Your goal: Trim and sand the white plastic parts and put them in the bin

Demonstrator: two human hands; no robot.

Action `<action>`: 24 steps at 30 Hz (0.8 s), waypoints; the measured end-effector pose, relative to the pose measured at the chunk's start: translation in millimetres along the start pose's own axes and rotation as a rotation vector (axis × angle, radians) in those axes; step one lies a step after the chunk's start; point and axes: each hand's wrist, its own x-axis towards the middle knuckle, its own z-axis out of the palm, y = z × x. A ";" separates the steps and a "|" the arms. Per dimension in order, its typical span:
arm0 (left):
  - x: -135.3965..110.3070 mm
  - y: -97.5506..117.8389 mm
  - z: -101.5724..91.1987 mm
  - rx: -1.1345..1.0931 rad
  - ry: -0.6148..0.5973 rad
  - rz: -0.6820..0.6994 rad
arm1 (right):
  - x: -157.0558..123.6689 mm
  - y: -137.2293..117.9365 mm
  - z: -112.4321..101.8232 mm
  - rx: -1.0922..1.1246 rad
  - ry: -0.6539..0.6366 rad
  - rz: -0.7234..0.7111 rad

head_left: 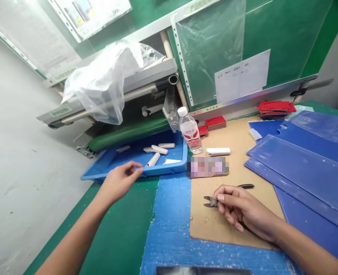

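My right hand [240,208] is wrapped round a pair of diagonal cutters [214,202] over the brown cardboard sheet [209,229]. The cutters' jaws point left and stand apart; one black handle shows behind the fingers. My left hand [123,179] is at the front rim of the blue tray [169,170], its fingers bent, with a gap between thumb and forefinger and nothing visible in them. Several white tubular plastic parts [159,149] lie loosely in the tray. Another white part [218,151] rests on the cardboard, behind a phone [207,167] with a blurred screen.
A water bottle [190,131] stands beside the tray's right end. Red pieces are stacked [216,122] behind it, with another red stack [276,109] farther right. Blue plastic sheets [306,172] cover the right side. A clear plastic bag [102,84] hangs from the shelf above the tray.
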 end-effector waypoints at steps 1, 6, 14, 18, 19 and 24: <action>31.3 8.3 7.1 0.051 -0.032 0.003 | 0.3 0.5 0.5 -0.001 -0.001 -0.005; 129.3 29.3 37.3 0.295 -0.318 0.090 | 4.1 1.5 3.1 -0.016 -0.006 -0.018; 156.8 13.1 39.8 0.345 -0.491 0.527 | 7.4 0.3 3.1 0.042 -0.005 0.002; 163.8 4.8 51.7 0.208 -0.449 0.530 | 5.2 -1.5 1.4 0.030 0.013 0.018; 161.7 2.8 50.2 0.172 -0.387 0.506 | 4.9 -1.8 1.5 0.012 0.018 0.026; 104.6 9.9 28.4 -0.050 0.235 0.272 | -0.8 -2.5 4.9 -0.196 0.068 0.018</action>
